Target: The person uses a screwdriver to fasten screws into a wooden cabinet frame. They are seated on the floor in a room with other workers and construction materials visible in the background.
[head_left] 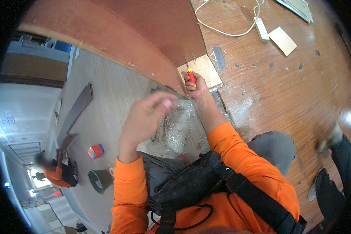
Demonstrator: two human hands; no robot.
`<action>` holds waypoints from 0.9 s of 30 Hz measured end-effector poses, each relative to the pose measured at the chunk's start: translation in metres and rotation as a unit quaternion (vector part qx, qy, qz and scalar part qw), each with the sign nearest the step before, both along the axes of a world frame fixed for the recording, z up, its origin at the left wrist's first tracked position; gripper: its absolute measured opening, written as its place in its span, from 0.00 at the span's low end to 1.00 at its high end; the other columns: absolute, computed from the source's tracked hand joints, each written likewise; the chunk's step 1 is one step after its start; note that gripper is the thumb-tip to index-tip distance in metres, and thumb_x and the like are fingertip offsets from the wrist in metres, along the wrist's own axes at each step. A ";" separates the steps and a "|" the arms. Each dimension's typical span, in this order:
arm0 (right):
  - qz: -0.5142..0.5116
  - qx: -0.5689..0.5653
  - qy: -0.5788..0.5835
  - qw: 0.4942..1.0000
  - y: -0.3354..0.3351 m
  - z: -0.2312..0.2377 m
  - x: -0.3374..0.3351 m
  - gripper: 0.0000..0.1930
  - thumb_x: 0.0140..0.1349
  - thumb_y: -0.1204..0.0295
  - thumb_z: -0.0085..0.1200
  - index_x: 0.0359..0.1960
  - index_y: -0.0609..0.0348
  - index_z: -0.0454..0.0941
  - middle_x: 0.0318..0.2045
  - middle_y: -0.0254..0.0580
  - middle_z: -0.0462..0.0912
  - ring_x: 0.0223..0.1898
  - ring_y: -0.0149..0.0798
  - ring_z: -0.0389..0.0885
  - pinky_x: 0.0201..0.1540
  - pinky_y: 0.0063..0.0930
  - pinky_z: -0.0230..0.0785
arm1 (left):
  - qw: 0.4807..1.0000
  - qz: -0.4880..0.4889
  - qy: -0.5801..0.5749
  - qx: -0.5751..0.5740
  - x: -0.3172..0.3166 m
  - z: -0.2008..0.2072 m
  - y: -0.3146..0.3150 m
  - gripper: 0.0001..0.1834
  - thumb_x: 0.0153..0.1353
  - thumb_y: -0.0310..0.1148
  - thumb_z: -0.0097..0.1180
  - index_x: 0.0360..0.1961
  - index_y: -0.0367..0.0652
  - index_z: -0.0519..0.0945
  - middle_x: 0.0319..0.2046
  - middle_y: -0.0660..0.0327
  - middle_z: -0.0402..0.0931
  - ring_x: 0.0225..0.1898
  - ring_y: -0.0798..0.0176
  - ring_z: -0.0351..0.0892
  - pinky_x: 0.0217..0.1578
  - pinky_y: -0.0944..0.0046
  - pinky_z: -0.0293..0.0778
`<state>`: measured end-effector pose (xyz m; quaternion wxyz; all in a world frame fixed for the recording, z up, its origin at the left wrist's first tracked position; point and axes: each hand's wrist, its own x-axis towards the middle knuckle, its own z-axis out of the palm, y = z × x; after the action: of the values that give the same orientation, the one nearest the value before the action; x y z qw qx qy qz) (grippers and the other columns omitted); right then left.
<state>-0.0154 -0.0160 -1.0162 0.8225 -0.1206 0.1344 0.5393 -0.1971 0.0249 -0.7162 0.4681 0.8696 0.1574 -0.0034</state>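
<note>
In my right hand (198,86) is a screwdriver (191,77) with a red and yellow handle, its thin shaft pointing away from me. My fingers wrap round the handle, above a pale wooden board (208,72) beside the reddish-brown panel (160,43). A thin metal piece, perhaps a screw, stands near the shaft. Nearer to me and to the left, my left hand (142,117) hangs over broken, rubble-strewn floor (181,128). It is blurred; thumb and forefinger look apart, and nothing shows in it. Its other fingers are hidden.
A white power strip (262,30) with its cord and a small board (282,41) lie on the wooden floor at far right. Another person's legs (333,167) are at right. At left are a dark bucket (95,181), a red-blue box (96,151) and a person in orange (56,175).
</note>
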 end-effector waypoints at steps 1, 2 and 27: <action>0.026 0.003 -0.032 0.999 0.002 0.001 0.004 0.19 0.68 0.56 0.40 0.46 0.60 0.70 0.21 0.31 0.71 0.10 0.24 0.58 0.11 0.15 0.56 | 0.993 -0.070 0.053 0.077 0.002 -0.005 -0.006 0.18 0.64 0.39 0.50 0.47 0.37 0.76 0.36 0.52 0.80 0.41 0.55 0.79 0.44 0.59 0.72; 0.064 -0.202 -0.161 0.964 0.002 -0.004 0.012 0.18 0.67 0.54 0.40 0.44 0.52 0.74 0.21 0.34 0.74 0.14 0.29 0.65 0.14 0.25 0.62 | 0.974 -0.139 0.105 0.146 0.001 -0.015 -0.012 0.19 0.63 0.39 0.51 0.48 0.37 0.76 0.37 0.50 0.79 0.41 0.52 0.78 0.44 0.58 0.72; 0.002 0.025 -0.030 0.999 -0.020 -0.007 0.015 0.16 0.68 0.62 0.38 0.43 0.63 0.72 0.27 0.39 0.76 0.18 0.29 0.70 0.17 0.20 0.64 | 0.935 -0.240 0.139 0.220 -0.016 -0.034 -0.036 0.18 0.62 0.39 0.51 0.49 0.39 0.75 0.45 0.47 0.77 0.46 0.46 0.76 0.47 0.53 0.71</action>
<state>-0.0007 -0.0359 -1.0231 0.8279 -0.1164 0.0963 0.5401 -0.2134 -0.0109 -0.7504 0.2233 0.9537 0.0038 -0.2016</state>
